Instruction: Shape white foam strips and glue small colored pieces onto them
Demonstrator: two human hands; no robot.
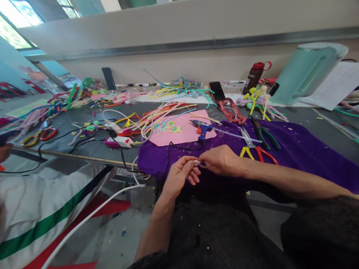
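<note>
- Table: a grey work surface runs across the view, strewn with bright craft stems; its near edge lies just beyond the two hands.
- Purple cloth: it covers the right part of the table and hangs over the near edge, directly behind and under the hands.
- Pink sheet: it lies flat beyond the hands, with a blue glue gun resting at its right edge; the gun's black cord runs back toward the left hand.
- Cutting tools: scissors with yellow handles and pliers with green handles lie on the cloth just beyond the right hand, apart from it.
- Right hand: it reaches in from the right, forearm along the table edge, fingers curled almost closed, thumb and forefinger pinching the right end of the small piece.
- Left hand: it rises from below, fingers bent and nearly shut, fingertips pinching the left end of the same piece.
- Small pale piece: it is held between the two sets of fingertips, in front of the cloth's hanging edge and above the lap; its long axis appears to run left to right, and both hands are equally close to it.
- Hard to make out: the piece is mostly covered by the fingertips, so its shape, material and full length cannot be told; whether it touches the cloth is also unclear.
- Cut off: a second person's striped garment enters at the left edge, with only part of it in view.
</note>
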